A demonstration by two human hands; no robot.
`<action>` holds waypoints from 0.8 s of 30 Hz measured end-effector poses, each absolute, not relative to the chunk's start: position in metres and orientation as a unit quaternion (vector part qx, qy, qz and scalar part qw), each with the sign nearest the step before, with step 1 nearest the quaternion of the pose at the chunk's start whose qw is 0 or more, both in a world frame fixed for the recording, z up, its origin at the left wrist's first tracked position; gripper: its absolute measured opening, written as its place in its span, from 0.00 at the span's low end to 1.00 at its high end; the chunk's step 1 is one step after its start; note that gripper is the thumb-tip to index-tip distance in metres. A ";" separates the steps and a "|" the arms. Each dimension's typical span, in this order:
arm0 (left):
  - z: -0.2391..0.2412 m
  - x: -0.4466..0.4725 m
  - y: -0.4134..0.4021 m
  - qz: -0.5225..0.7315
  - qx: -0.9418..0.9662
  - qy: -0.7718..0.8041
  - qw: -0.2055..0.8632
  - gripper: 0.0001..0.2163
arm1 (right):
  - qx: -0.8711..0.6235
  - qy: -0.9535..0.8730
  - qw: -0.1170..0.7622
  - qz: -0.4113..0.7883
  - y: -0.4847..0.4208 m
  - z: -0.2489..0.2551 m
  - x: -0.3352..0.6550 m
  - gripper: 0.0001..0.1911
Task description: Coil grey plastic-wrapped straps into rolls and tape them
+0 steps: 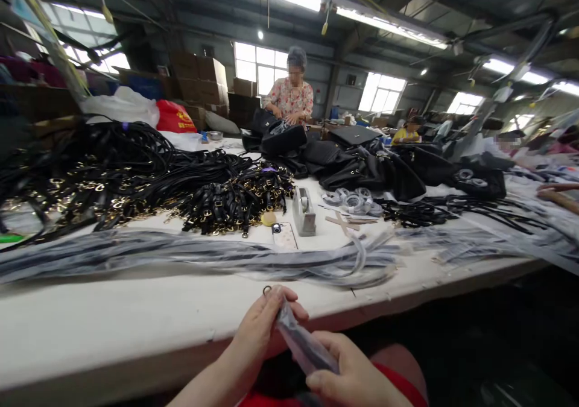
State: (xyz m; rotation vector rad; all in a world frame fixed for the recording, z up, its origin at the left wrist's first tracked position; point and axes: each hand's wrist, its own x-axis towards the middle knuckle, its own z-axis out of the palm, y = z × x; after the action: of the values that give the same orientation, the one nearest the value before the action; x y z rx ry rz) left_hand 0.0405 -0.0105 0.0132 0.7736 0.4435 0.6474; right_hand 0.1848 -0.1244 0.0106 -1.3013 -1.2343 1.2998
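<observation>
My left hand (262, 325) pinches the upper end of a black strap in a clear plastic sleeve (298, 340), close to a small metal ring (266, 289) at its tip. My right hand (355, 374) grips the lower part of the same wrapped strap, just above my lap. Both hands are held in front of the near edge of the white table (113, 328). A long heap of wrapped straps (203, 256) lies across the table just beyond my hands.
Black straps with gold buckles (136, 184) are piled at the left. A tape dispenser (304, 212), a phone (284, 236) and tape rolls (353, 201) sit mid-table, with black bags (362, 166) behind. A person in a floral shirt (292, 96) works at the far side.
</observation>
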 end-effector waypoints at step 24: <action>0.022 0.040 -0.024 0.282 0.702 0.094 0.647 0.27 | -0.556 -0.388 0.564 0.471 -0.113 0.017 0.163 0.25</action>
State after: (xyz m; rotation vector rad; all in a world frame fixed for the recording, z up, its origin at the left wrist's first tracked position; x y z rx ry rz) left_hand 0.0395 -0.0244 0.0224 1.5979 0.2129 0.6415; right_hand 0.1630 -0.1132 0.0172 -1.3086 -0.9130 1.1088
